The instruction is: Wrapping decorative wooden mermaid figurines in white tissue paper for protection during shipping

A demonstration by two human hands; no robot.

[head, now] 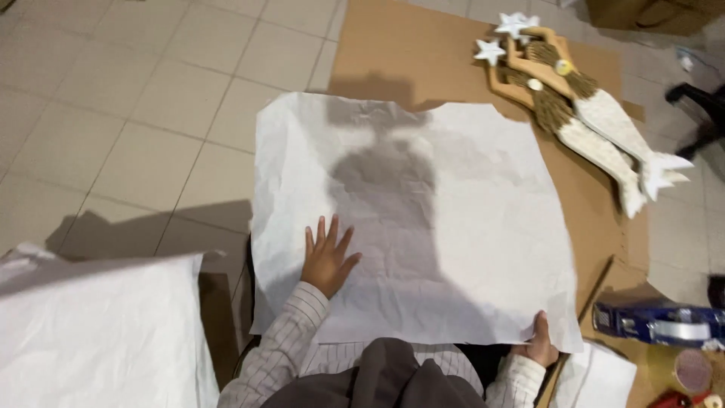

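A large crumpled white sheet of paper (453, 219) lies spread over brown cardboard (400, 45) on a tiled floor. My left hand (328, 259) rests flat on the sheet near its lower left part, fingers spread. My right hand (539, 344) grips the sheet's near right corner at the edge. Two wooden mermaid figures (581, 113) with white tails and white stars lie on the cardboard beyond the sheet's far right corner.
A stack of white paper (98, 325) sits at the lower left. A blue tape dispenser (657, 321) and small red items (691, 378) lie at the lower right, beside another white sheet (596, 378). Tiled floor (113, 113) extends to the left.
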